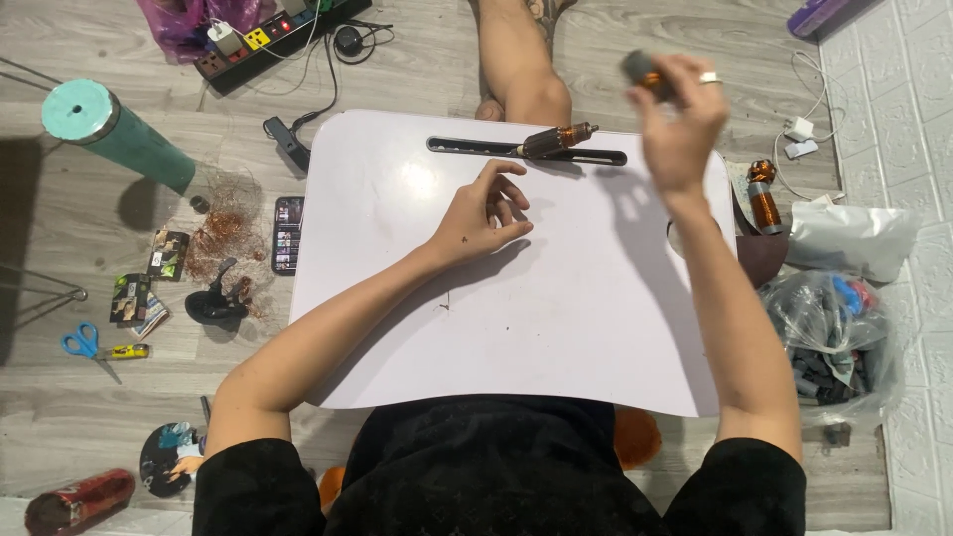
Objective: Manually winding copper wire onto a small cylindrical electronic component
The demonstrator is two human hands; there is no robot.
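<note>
Right now the right hand (683, 124) is lifted high above the white table (556, 328), and its fingers are pinched tight around a small dark part with a bit of copper on it (643, 69). That part is blurry, so what it is exactly is hard to tell. It sticks out just past the fingertips — only a small bit of it is held, so it could slip and drop onto the table below.

Down and to the left of that grip, a motor core (554, 140) with copper wire lies in the dark slot (467, 146) at the far edge of the table. It is round, so a bump could roll it off.

The left hand (483, 216) rests on the table, fingers curled loose, holding nothing — near the core but not touching it.
</note>
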